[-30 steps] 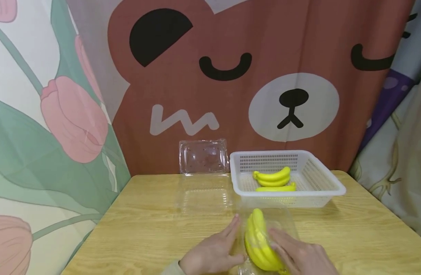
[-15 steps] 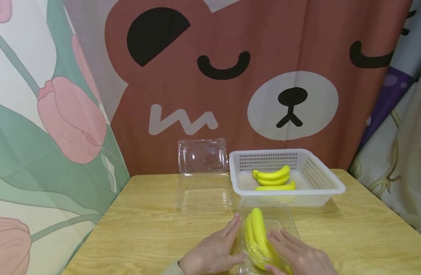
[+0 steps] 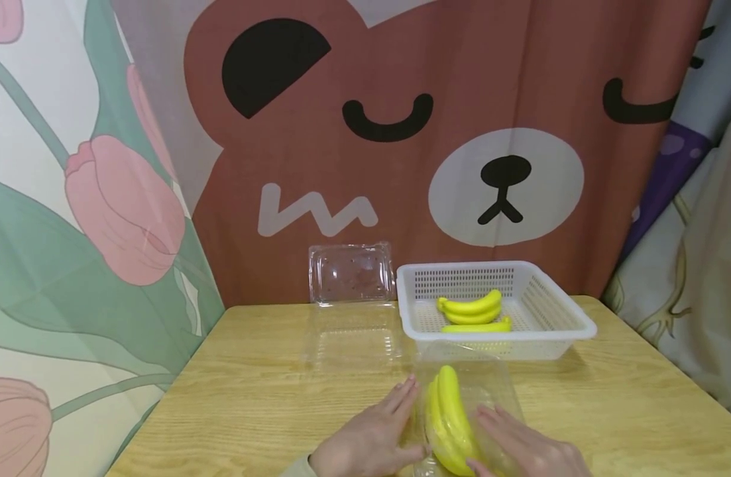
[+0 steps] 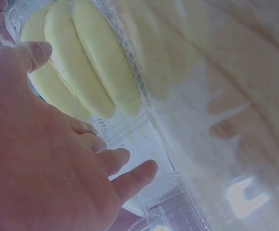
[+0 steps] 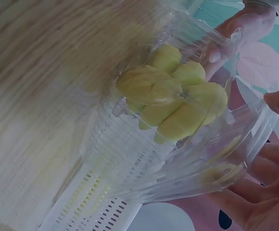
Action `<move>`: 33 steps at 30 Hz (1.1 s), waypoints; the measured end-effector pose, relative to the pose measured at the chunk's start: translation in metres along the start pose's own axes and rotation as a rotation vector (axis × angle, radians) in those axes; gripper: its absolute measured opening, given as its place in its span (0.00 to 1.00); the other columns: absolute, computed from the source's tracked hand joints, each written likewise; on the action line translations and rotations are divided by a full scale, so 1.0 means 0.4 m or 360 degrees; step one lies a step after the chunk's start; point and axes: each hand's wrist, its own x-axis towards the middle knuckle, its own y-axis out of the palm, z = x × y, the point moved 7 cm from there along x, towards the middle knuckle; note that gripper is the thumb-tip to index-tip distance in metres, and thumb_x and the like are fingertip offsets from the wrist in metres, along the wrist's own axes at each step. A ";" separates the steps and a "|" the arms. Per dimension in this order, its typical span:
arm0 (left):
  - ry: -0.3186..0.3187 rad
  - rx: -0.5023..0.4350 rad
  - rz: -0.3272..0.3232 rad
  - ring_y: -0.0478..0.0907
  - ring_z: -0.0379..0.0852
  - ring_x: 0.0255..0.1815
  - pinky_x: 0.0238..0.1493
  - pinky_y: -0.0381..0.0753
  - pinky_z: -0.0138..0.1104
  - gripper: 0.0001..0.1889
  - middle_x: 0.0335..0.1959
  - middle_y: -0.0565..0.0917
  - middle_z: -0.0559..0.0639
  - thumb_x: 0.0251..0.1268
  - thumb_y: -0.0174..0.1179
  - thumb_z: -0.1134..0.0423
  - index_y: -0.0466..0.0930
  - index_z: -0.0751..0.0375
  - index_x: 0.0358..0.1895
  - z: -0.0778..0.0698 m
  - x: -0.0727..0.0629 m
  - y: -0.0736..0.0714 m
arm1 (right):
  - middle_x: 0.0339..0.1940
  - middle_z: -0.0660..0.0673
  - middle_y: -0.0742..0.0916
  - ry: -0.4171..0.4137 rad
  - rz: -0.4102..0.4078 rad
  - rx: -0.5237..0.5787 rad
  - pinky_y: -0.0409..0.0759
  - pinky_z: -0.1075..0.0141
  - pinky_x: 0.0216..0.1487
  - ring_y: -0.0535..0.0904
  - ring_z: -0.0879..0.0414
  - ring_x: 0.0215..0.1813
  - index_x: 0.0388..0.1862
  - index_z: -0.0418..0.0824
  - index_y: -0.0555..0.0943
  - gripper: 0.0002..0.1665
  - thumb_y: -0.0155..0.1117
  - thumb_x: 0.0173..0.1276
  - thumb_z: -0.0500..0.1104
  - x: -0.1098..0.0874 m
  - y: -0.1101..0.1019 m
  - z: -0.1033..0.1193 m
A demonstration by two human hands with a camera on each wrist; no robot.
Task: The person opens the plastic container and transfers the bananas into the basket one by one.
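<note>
Yellow bananas [image 3: 449,411] lie inside a clear plastic clamshell box [image 5: 129,130] at the table's front. Its lid [image 5: 197,168] slants over them, partly lowered, as the right wrist view shows. My right hand [image 3: 532,447] holds the lid's edge, thumb at a corner and fingers along the outer side. My left hand [image 3: 371,430] rests beside the box's left side, fingers straight and pointing forward. In the left wrist view, the left thumb tip [image 4: 40,52] is close to the bananas, by the box's wall.
A white perforated basket [image 3: 556,331] behind the box holds more bananas [image 3: 469,307]. Left of it stands another clear clamshell [image 3: 350,273], its lid raised. The wooden table [image 3: 252,397] ends at a curtain [image 3: 311,152] printed with a bear.
My right hand, which lay over the bananas' right side a second ago, has shifted slightly right along the lid. The left hand and the bananas have hardly moved.
</note>
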 end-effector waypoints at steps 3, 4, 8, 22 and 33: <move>-0.0024 -0.0007 0.0024 0.44 0.45 0.79 0.73 0.57 0.41 0.47 0.80 0.41 0.41 0.67 0.45 0.32 0.42 0.52 0.81 0.002 -0.001 0.004 | 0.47 0.46 0.89 0.0024 -0.0070 0.0072 0.84 0.69 0.28 0.87 0.52 0.40 0.53 0.45 0.86 0.36 0.80 0.44 0.59 -0.002 -0.017 -0.003; -0.0028 -0.0008 0.0028 0.44 0.45 0.79 0.73 0.57 0.41 0.46 0.80 0.41 0.41 0.67 0.45 0.32 0.42 0.52 0.81 0.002 -0.001 0.004 | 0.47 0.46 0.89 0.0024 -0.0100 0.0084 0.84 0.69 0.28 0.87 0.52 0.39 0.54 0.46 0.86 0.36 0.80 0.45 0.59 -0.003 -0.021 -0.003; -0.0060 -0.0017 0.0055 0.45 0.44 0.78 0.72 0.60 0.42 0.46 0.80 0.41 0.40 0.66 0.45 0.31 0.42 0.50 0.81 0.005 -0.001 0.007 | 0.46 0.46 0.89 0.0031 -0.0211 0.0118 0.84 0.71 0.29 0.88 0.52 0.37 0.55 0.47 0.86 0.36 0.80 0.45 0.58 -0.011 -0.040 -0.001; -0.0056 0.0018 0.0025 0.45 0.46 0.79 0.72 0.59 0.43 0.46 0.81 0.42 0.43 0.67 0.45 0.32 0.44 0.54 0.80 0.004 -0.001 0.006 | 0.45 0.50 0.89 0.0476 -0.0260 0.0042 0.78 0.81 0.35 0.88 0.52 0.38 0.56 0.52 0.86 0.37 0.82 0.41 0.53 -0.032 -0.079 -0.023; -0.0121 0.0035 0.0029 0.44 0.46 0.79 0.70 0.63 0.49 0.48 0.81 0.42 0.44 0.67 0.38 0.26 0.42 0.52 0.81 -0.005 -0.016 0.005 | 0.56 0.39 0.83 0.0702 -0.0141 0.0323 0.78 0.80 0.36 0.79 0.68 0.51 0.70 0.43 0.72 0.49 0.81 0.46 0.36 -0.034 -0.070 -0.084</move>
